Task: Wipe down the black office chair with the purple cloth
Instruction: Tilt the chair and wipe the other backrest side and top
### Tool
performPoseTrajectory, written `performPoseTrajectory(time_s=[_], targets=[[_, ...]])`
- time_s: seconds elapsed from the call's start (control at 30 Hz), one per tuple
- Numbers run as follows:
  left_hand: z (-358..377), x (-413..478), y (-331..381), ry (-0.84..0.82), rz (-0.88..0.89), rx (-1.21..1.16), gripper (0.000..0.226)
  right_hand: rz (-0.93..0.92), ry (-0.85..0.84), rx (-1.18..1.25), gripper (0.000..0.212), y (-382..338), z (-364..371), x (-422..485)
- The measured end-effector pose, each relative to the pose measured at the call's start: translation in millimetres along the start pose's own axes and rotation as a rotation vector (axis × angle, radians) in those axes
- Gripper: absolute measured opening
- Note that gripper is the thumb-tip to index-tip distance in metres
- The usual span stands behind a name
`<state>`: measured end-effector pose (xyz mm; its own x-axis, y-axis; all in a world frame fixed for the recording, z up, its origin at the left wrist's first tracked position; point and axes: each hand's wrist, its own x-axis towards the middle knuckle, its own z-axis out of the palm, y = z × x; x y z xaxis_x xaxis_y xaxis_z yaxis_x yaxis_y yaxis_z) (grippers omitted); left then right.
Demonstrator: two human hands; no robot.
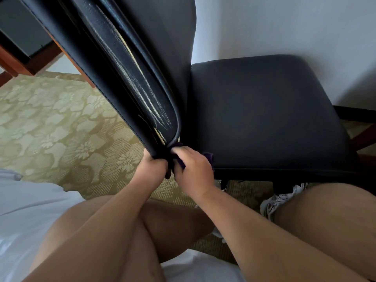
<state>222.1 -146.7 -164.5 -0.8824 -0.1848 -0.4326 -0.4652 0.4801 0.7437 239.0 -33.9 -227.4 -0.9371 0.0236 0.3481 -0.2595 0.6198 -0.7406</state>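
The chair [264, 110] stands against a pale wall [284, 23], seen from its side. Its black seat [268, 115] is smooth, lightly padded and bare, with a dull sheen. The backrest [122, 64] rises up and to the left across the view; its near edge is worn, with pale cracks and scuffs running along the seam and a strip of lighter padding showing through.

Both hands meet at the joint where backrest and seat come together. The left hand [151, 166] is curled tight around the lower edge of the backrest. The right hand [193, 171] is closed on the cloth [208, 157], pressing it into the corner between seat and backrest; only small purple folds show past the knuckles and between the fingers.

The floor is a carpet [61, 123] in yellow-green with a pale floral pattern. A reddish wooden desk leg [10, 66] stands at upper left, and another wooden piece shows at right behind the seat. White bedding [30, 210] lies at lower left. The person's bare knees fill the bottom, and a patterned shoe [278, 200] rests on the carpet under the seat's near edge
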Motion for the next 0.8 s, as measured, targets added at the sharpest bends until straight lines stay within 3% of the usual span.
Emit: performPoseTrajectory(time_s=[0.1, 0.17, 0.23, 0.33, 0.43, 0.5, 0.67, 0.8], targets=[[-1, -1, 2, 0.004, -0.015, 0.011, 0.045, -0.1, -0.103, -0.333, 0.03, 8, -4, 12], [0, -4, 4, 0.003, -0.009, 0.008, 0.048, -0.065, -0.153, -0.383, 0.027, 6, -7, 14], [0, -5, 4, 0.001, 0.004, 0.013, 0.047, 0.133, -0.134, -0.195, 0.023, 3, -9, 13], [0, -10, 8, -0.001, 0.019, 0.033, 0.044, 0.462, 0.035, 0.342, 0.023, -3, -16, 22], [-1, -8, 7, -0.023, 0.019, 0.03, 0.044, 0.429, 0.064, 0.53, 0.033, -8, -20, 31], [-1, -7, 6, -0.024, -0.001, 0.043, 0.05, 0.355, -0.005, 0.435, 0.036, -7, -18, 25], [-3, -10, 7, -0.036, -0.02, 0.071, 0.055, 0.229, -0.286, -0.139, 0.046, -1, -9, 5], [-3, -9, 4, -0.039, -0.023, 0.106, 0.057, 0.36, -0.358, -0.01, 0.045, -2, -12, 9]])
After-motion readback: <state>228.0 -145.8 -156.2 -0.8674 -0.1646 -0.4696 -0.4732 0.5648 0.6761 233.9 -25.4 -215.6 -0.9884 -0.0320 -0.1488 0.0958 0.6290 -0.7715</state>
